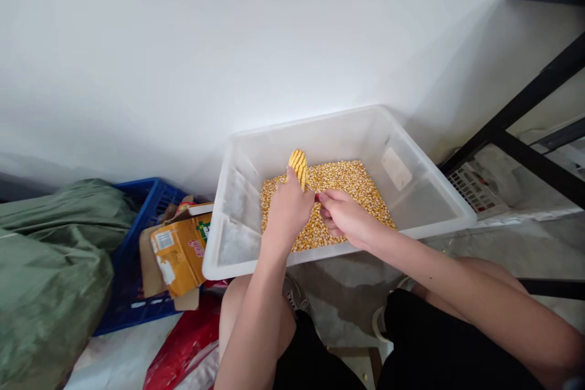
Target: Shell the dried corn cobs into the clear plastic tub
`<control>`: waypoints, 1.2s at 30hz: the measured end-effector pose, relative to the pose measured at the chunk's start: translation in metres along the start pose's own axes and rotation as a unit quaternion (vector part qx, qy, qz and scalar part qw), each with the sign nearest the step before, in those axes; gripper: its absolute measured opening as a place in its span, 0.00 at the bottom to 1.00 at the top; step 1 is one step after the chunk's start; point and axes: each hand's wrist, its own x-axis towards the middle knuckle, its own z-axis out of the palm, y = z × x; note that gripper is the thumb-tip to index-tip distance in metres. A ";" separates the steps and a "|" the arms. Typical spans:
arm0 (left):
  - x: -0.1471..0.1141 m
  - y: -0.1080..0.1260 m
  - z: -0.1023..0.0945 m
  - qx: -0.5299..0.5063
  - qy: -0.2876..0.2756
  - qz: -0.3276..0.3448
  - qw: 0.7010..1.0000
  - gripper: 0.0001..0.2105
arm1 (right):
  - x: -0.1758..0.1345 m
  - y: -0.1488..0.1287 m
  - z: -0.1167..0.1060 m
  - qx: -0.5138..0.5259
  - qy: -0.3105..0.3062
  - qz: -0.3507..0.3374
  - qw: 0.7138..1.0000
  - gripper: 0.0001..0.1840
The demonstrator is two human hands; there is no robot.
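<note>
My left hand (291, 204) is closed around an ear of corn (298, 166), its yellow tip pointing up and away from me. Rows of kernels show on the upper part, with darker gaps between some of them; the lower part is hidden in my hand. Close beside it, my right hand (342, 213) pinches a small thin metal tool with a red handle (317, 197). The tool's thin shaft reaches toward the ear; its exact kind cannot be made out. Both hands are over a translucent plastic bin (315, 134), where loose corn kernels (351, 186) cover the bottom.
A white wall (274, 42) rises behind the bin. At left are a blue crate (123, 311), torn cardboard boxes (180, 256), a green cloth or bag (50, 274) and a red plastic bag (187, 341). A black metal frame (525, 103) stands at right.
</note>
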 end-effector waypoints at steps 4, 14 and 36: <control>-0.002 0.003 -0.001 0.023 -0.024 -0.022 0.999 0.28 | 0.002 -0.004 -0.001 0.052 -0.019 0.051 0.997 0.10; -0.004 0.002 -0.009 0.031 0.023 -0.036 0.999 0.29 | 0.000 -0.010 -0.017 -0.052 0.006 0.021 0.998 0.09; -0.005 0.014 -0.005 -0.210 0.044 0.138 0.967 0.25 | 0.007 -0.020 -0.041 -0.400 0.190 -0.378 0.813 0.10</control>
